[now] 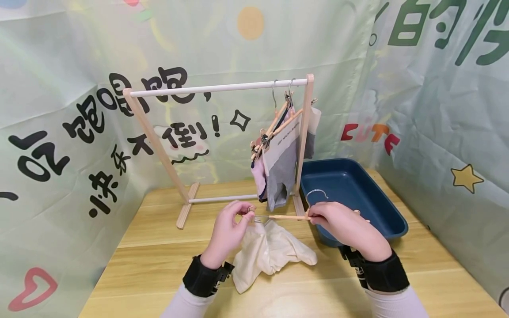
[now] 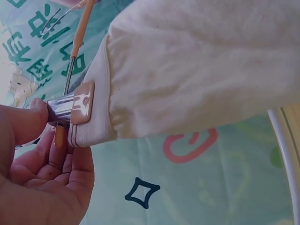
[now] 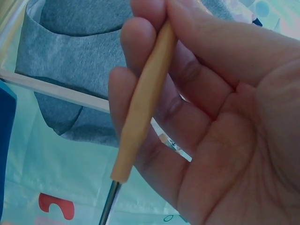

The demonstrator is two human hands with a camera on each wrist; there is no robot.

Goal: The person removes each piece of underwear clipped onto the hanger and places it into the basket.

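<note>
My left hand (image 1: pixel 228 227) pinches a clip (image 2: pixel 83 103) at one end of a wooden clip hanger (image 1: pixel 288 217). That clip bites the waistband of a cream cloth garment (image 1: pixel 264 251), which hangs down over the table in soft folds. In the left wrist view a metal rod runs from the clip to the wooden bar. My right hand (image 1: pixel 343 223) holds the other part of the hanger, thumb and fingers round the wooden bar (image 3: pixel 145 105). The metal hook (image 1: pixel 317 191) rises above the right fingers. The hanger's far end is mostly hidden behind this hand.
A small wooden rack (image 1: pixel 218 88) with white rails stands behind the hands. Near its right post hang clip hangers with a grey and white garment (image 1: pixel 282 163) and a pink one (image 1: pixel 259 176). A dark blue tub (image 1: pixel 391 221) sits at the right. Printed cloth (image 1: pixel 59 212) surrounds the wooden table (image 1: pixel 137 260).
</note>
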